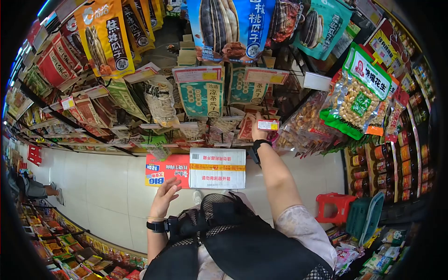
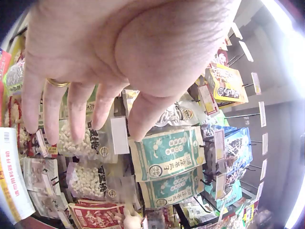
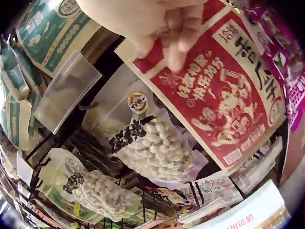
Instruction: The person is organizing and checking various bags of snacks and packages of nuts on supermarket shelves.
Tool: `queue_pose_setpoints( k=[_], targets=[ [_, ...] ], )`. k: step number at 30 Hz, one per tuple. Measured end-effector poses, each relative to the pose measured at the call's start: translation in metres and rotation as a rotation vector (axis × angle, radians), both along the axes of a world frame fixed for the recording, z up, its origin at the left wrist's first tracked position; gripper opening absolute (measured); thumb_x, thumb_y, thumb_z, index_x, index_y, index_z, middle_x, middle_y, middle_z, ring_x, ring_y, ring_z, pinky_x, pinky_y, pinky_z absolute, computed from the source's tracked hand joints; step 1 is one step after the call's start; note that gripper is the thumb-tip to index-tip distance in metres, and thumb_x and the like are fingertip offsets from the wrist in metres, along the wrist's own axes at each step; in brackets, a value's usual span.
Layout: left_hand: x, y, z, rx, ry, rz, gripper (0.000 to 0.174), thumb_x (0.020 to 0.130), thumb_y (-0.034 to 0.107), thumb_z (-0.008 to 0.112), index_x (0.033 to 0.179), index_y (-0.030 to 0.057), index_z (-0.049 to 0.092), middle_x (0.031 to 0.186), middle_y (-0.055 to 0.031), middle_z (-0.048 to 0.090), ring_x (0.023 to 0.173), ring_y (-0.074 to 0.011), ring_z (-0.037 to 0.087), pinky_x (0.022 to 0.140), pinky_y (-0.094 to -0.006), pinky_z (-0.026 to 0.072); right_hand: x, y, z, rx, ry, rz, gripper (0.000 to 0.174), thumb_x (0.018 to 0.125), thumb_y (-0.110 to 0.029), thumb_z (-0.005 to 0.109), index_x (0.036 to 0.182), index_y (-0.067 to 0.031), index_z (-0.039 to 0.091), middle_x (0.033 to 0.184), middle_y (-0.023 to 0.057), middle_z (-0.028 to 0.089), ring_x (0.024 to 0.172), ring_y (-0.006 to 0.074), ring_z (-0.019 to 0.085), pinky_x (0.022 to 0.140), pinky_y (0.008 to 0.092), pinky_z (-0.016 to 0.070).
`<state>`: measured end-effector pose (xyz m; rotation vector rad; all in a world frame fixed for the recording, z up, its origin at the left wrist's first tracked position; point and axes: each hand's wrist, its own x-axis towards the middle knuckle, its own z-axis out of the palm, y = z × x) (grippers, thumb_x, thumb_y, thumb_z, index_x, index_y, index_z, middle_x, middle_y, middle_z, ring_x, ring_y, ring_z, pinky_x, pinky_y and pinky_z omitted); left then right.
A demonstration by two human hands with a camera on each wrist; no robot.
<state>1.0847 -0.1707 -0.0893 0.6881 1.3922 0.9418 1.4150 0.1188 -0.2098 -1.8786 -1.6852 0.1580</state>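
My right hand (image 1: 257, 130) reaches into the lower part of the snack rack. In the right wrist view its curled fingers (image 3: 177, 50) grip the top of a red and cream snack bag (image 3: 217, 102) with black lettering. That bag hangs in front of clear bags of pale nuts (image 3: 152, 148). My left hand (image 1: 164, 196) hangs in the air in front of the rack, fingers loosely spread, holding nothing. A ring is on one finger. Teal seed bags (image 1: 200, 99) hang a little above the right hand.
Two cartons, a white box (image 1: 217, 178) and a red box (image 1: 161, 163), lie on the floor below the rack. Peanut bags (image 1: 359, 100) jut out at the right. A red stool (image 1: 332, 208) and a green basket (image 1: 361, 219) stand behind my right arm.
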Motion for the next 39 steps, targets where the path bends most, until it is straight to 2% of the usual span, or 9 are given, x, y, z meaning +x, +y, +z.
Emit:
queue_pose_setpoints(
  k=[3, 6, 16, 20, 22, 27, 30, 33, 39],
  targets=[
    [-0.003, -0.001, -0.001, 0.011, 0.011, -0.014, 0.044, 0.092, 0.024, 0.053, 0.132, 0.0074, 0.041, 0.128, -0.0102, 0.052, 0.113, -0.0202, 0.052, 0.09, -0.0324, 0.042, 0.008, -0.011, 0.007, -0.038, -0.115, 0.072, 0.024, 0.089, -0.025, 0.053, 0.1, -0.0044, 0.056, 0.094, 0.0209, 0.062, 0.087, 0.0366, 0.059, 0.073, 0.0443, 0.0448],
    [-0.003, 0.001, 0.0, 0.007, 0.015, -0.057, 0.045, 0.092, 0.025, 0.053, 0.132, 0.0069, 0.041, 0.128, -0.0096, 0.052, 0.113, -0.0197, 0.052, 0.09, -0.0319, 0.0419, 0.008, -0.026, 0.007, -0.016, 0.055, 0.123, 0.016, 0.088, -0.021, 0.055, 0.084, -0.0059, 0.052, 0.074, 0.0144, 0.062, 0.071, 0.0348, 0.061, 0.059, 0.0425, 0.0452],
    [0.008, 0.036, -0.015, 0.106, -0.027, -0.296, 0.054, 0.087, 0.027, 0.061, 0.133, 0.0062, 0.039, 0.13, -0.0107, 0.049, 0.119, -0.0219, 0.047, 0.096, -0.0362, 0.0397, -0.025, -0.133, 0.048, 0.041, 0.172, 0.403, 0.02, 0.086, -0.022, 0.061, 0.079, -0.0046, 0.053, 0.069, 0.0158, 0.06, 0.065, 0.034, 0.06, 0.051, 0.04, 0.0454],
    [0.027, 0.057, -0.012, 0.234, 0.251, -0.5, 0.072, 0.078, 0.029, 0.072, 0.134, 0.0023, 0.035, 0.137, -0.018, 0.039, 0.126, -0.0289, 0.039, 0.102, -0.039, 0.0351, -0.062, -0.159, 0.106, 0.071, 0.442, 0.423, 0.02, 0.085, -0.02, 0.062, 0.075, -0.004, 0.054, 0.062, 0.0104, 0.063, 0.058, 0.0272, 0.064, 0.048, 0.0343, 0.0456],
    [0.044, 0.064, -0.007, 0.566, 0.488, -0.579, 0.079, 0.074, 0.032, 0.075, 0.135, 0.0034, 0.034, 0.137, -0.0191, 0.037, 0.127, -0.032, 0.037, 0.104, -0.0396, 0.0325, -0.075, -0.166, 0.133, -0.021, 0.551, 0.464, 0.019, 0.086, -0.015, 0.061, 0.075, -0.0017, 0.054, 0.065, 0.0118, 0.065, 0.06, 0.022, 0.067, 0.049, 0.0301, 0.048],
    [0.061, 0.081, 0.015, 0.439, 0.585, -0.351, 0.044, 0.08, 0.018, 0.067, 0.116, -0.0021, 0.052, 0.091, -0.0175, 0.065, 0.086, -0.0283, 0.064, 0.078, -0.0341, 0.0477, -0.095, -0.176, 0.181, -0.134, 0.836, 0.536, 0.016, 0.087, -0.01, 0.06, 0.079, 0.0036, 0.055, 0.067, 0.0133, 0.065, 0.063, 0.0178, 0.067, 0.055, 0.0264, 0.0516],
    [0.06, 0.08, 0.02, 0.487, 0.609, -0.289, 0.033, 0.083, 0.013, 0.063, 0.112, -0.0011, 0.055, 0.091, -0.0157, 0.066, 0.084, -0.0249, 0.064, 0.077, -0.0336, 0.0477, -0.095, -0.174, 0.185, -0.142, 0.822, 0.637, 0.011, 0.088, -0.007, 0.057, 0.092, 0.0031, 0.057, 0.074, 0.0133, 0.066, 0.07, 0.0171, 0.067, 0.059, 0.0264, 0.052],
    [0.056, 0.08, 0.006, 0.515, 0.408, -0.109, 0.026, 0.086, 0.016, 0.061, 0.106, -0.0002, 0.056, 0.082, -0.0134, 0.066, 0.074, -0.0193, 0.063, 0.067, -0.0341, 0.048, -0.097, -0.172, 0.192, -0.083, 0.923, 0.661, 0.031, 0.09, -0.004, 0.052, 0.12, 0.0005, 0.046, 0.088, 0.0133, 0.066, 0.078, 0.0151, 0.066, 0.065, 0.024, 0.0504],
    [0.024, 0.064, -0.022, 0.424, -0.044, 0.236, 0.032, 0.091, 0.009, 0.054, 0.121, 0.0004, 0.051, 0.108, -0.0071, 0.062, 0.095, -0.0138, 0.058, 0.085, -0.0286, 0.0455, -0.059, -0.143, 0.122, -0.245, 0.82, 0.456, 0.025, 0.091, -0.008, 0.053, 0.114, -0.0004, 0.05, 0.083, 0.0096, 0.066, 0.07, 0.0117, 0.063, 0.063, 0.0218, 0.0502]
  ],
)
